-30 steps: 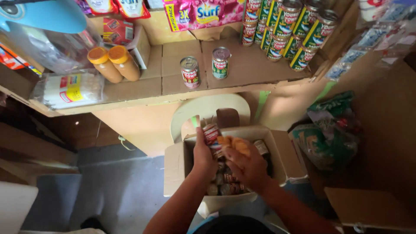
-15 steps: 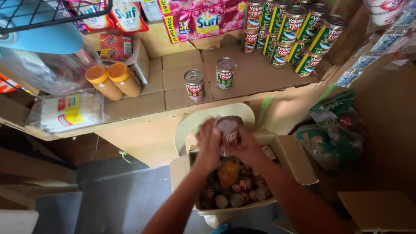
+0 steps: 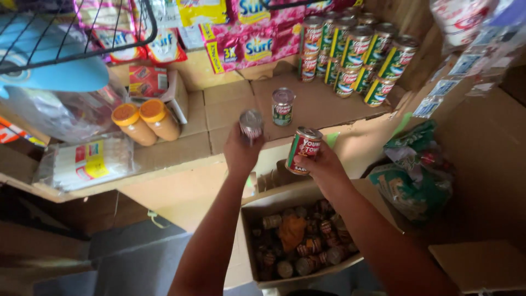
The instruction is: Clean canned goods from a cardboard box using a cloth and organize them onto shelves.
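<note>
We've got a can (image 3: 251, 125) clutched in our left hand (image 3: 239, 152), another can (image 3: 303, 151) gripped in our right hand (image 3: 323, 164), both lifted toward the shelf (image 3: 230, 109) so labels face out, we reckon.

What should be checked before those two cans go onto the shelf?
1. Left hand grips its can firmly: ok.
2. Right hand grips the red-labelled can firmly: ok.
3. Bare spot on the shelf beside the single standing can: ok.
4. Stacked cans at the back stand steady: cannot tell.
5. Orange-lidded jars are out of the hands' way: ok.
6. Box below sits open, with more cans inside: ok.
</note>
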